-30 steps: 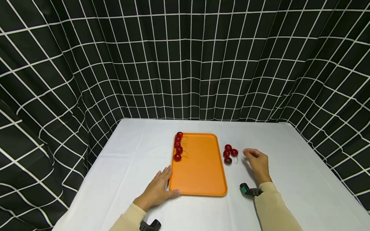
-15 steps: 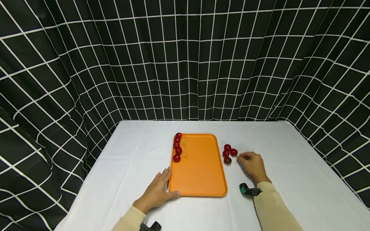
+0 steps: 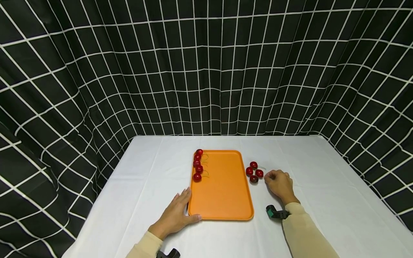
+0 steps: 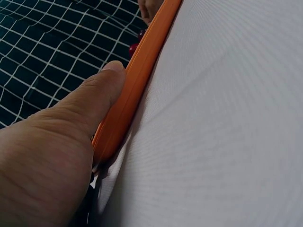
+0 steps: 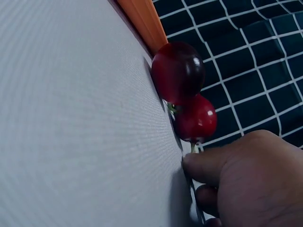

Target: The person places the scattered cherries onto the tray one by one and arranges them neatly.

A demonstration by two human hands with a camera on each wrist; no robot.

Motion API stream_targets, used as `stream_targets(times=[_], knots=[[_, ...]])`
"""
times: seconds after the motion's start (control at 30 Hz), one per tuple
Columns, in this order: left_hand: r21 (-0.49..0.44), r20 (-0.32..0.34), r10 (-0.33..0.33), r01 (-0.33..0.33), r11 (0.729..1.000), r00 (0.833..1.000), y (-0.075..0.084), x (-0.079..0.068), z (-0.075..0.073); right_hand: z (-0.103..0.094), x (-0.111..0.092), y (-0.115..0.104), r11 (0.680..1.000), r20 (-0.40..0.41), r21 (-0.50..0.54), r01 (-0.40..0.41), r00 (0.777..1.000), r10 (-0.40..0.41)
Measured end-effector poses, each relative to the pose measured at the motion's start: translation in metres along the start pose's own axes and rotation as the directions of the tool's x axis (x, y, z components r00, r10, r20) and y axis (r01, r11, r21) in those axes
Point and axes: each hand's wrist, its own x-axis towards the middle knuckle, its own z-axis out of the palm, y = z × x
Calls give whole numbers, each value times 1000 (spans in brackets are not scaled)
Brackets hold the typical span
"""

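Note:
An orange tray (image 3: pixel 222 190) lies on the white table, with several red cherries (image 3: pixel 197 168) in a column along its left edge. My left hand (image 3: pixel 175 215) rests at the tray's near-left corner, fingers straight along the side and thumb on the front rim. Right of the tray sits a small group of cherries, a dark one (image 3: pixel 254 178) nearest me. My right hand (image 3: pixel 280 184) is beside them, its thumb and finger pinching the stem of the closest red cherry (image 3: pixel 259 173). In the right wrist view that stem (image 5: pixel 193 147) runs down to the thumb tip.
White cloth (image 3: pixel 155 172) covers the table. A black curtain with a white grid (image 3: pixel 206 71) hangs at the back and both sides. A black strap with a camera (image 3: pixel 276 212) sits on the right wrist.
My right hand has moved left to the loose cherries and taken a stem. The pinched cherry has shifted slightly toward me, and one neighbour lies a little further left. My left hand stays put.

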Motion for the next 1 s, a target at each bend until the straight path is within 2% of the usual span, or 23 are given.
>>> stream_targets(times=[0.13, 0.4, 0.53, 0.63, 0.77, 1.0], knots=[[-4, -7, 1, -1, 1000, 1000, 0, 0, -2, -3, 2, -4, 1000, 7, 5, 4, 1000, -4], [6, -9, 6, -6, 1000, 1000, -2, 1, -3, -10, 0, -9, 992, -18, 120, -31, 999, 34], [6, 7, -1, 1, 1000, 1000, -3, -2, -2, -13, -2, -19, 988, -50, 153, -5, 999, 12], [12, 9, 2, -2, 1000, 1000, -3, -2, -4, -15, -2, -39, 983, -61, 178, 41, 998, -30], [15, 2, 22, -22, 1000, 1000, -3, -1, -7, -15, -2, -77, 965, -50, 247, 84, 996, -74], [11, 2, 29, -29, 1000, 1000, -4, -2, -7, 4, -7, -135, 931, 0, 349, 102, 994, -108]])
